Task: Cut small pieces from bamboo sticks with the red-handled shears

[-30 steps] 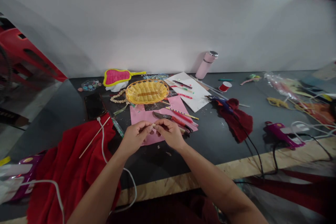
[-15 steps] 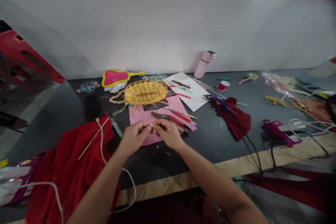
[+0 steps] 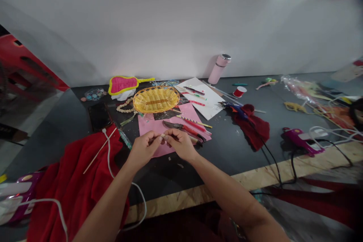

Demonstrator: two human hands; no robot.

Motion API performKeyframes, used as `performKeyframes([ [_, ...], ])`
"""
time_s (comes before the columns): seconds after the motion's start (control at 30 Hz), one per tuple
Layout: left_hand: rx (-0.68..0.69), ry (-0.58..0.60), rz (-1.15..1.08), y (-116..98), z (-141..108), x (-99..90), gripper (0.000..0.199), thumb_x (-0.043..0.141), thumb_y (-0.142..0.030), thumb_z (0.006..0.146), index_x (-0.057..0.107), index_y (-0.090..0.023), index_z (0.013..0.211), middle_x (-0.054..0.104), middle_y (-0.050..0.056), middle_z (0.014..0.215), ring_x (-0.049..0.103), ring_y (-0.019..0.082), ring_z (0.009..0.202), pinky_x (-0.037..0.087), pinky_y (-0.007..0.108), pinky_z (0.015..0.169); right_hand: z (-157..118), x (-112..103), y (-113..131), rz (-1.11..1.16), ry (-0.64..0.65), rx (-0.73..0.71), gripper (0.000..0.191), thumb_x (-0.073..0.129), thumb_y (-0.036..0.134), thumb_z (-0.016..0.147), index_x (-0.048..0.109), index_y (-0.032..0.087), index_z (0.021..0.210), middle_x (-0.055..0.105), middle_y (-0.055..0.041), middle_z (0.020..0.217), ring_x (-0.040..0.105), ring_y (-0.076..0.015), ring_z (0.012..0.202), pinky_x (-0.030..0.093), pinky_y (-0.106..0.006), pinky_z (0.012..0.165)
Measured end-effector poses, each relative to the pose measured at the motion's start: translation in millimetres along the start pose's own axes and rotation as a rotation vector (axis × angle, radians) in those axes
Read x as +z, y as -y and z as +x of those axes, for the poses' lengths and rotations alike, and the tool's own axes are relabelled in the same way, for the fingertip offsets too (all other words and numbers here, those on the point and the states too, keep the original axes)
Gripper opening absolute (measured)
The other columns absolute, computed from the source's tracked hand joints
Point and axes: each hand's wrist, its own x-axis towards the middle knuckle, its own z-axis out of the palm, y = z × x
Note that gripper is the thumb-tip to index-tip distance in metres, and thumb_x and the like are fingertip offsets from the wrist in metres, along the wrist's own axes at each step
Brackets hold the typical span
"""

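Fingertip to fingertip, my left hand (image 3: 145, 146) and my right hand (image 3: 180, 144) pinch a small pale piece (image 3: 162, 136) between them. It is too small to tell its kind. Both hands are closed, held above the near part of a pink sheet (image 3: 146, 124). Just beyond my right hand lie pruning shears (image 3: 181, 126) with red handles and a spotted stick (image 3: 195, 121). A yellow wicker basket (image 3: 155, 99) stands behind the hands, at the sheet's far edge. Left of my left hand is a green patterned tube (image 3: 124, 138).
Red cloth (image 3: 70, 166) with a white cable and a thin stick covers the left front. A phone (image 3: 99, 116) lies behind it. At the back stands a pink bottle (image 3: 219, 69); a thread spool (image 3: 239, 91) and a glue gun (image 3: 236, 109) on dark red cloth are to the right.
My hands keep the same pinch on the small pale piece, with hardly any finger movement. The whole view has shifted very slightly.
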Motion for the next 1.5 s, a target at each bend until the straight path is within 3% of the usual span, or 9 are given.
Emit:
performKeyframes([
  [1.0,0.055,-0.015,0.184,4.9,0.6,-1.2,0.025,0.050,-0.039,0.086,0.066,-0.020,0.087,0.073,0.001,0.084,0.065,0.015,0.076,0.044,0.021,0.066,0.6,0.0,-6.0,-0.042,-0.009,-0.001,0.016,0.058,0.033,0.084,0.062,0.019,0.080,0.061,0.0018,0.069,0.051,-0.0096,0.056,0.042,-0.022,0.054],
  [1.1,0.040,-0.064,0.212,5.6,1.1,-5.7,0.025,0.050,-0.039,0.086,0.065,-0.020,0.086,0.073,0.001,0.083,0.066,0.016,0.075,0.045,0.022,0.067,2.9,-4.3,-9.7,-0.220,-0.069,-0.063,0.013,0.056,0.031,0.086,0.062,0.019,0.084,0.062,0.0010,0.072,0.053,-0.0114,0.060,0.043,-0.023,0.057],
  [1.2,0.025,-0.138,0.224,6.4,2.5,-12.5,0.025,0.050,-0.041,0.086,0.065,-0.021,0.085,0.074,0.002,0.083,0.067,0.017,0.078,0.045,0.023,0.069,6.7,-8.4,-13.1,-0.590,-0.075,-0.197,0.011,0.054,0.023,0.088,0.063,0.019,0.087,0.066,-0.0029,0.083,0.057,-0.0157,0.077,0.045,-0.028,0.073],
  [1.37,0.043,-0.229,0.283,8.6,3.8,-19.6,0.025,0.049,-0.042,0.086,0.064,-0.022,0.086,0.074,0.003,0.084,0.068,0.018,0.080,0.045,0.024,0.069,12.4,-0.9,-14.7,-1.199,0.121,-0.261,0.019,0.048,0.019,0.090,0.066,0.018,0.086,0.066,-0.0083,0.087,0.053,-0.0229,0.094,0.042,-0.035,0.085],
  [1.5,0.056,-0.230,0.269,12.6,4.7,-19.8,0.025,0.049,-0.041,0.086,0.064,-0.021,0.086,0.074,0.004,0.083,0.068,0.018,0.077,0.045,0.024,0.068,16.9,3.2,-9.4,-1.327,0.228,-0.247,0.021,0.048,0.015,0.089,0.068,0.018,0.091,0.067,-0.0083,0.090,0.054,-0.0227,0.095,0.042,-0.033,0.087],
])
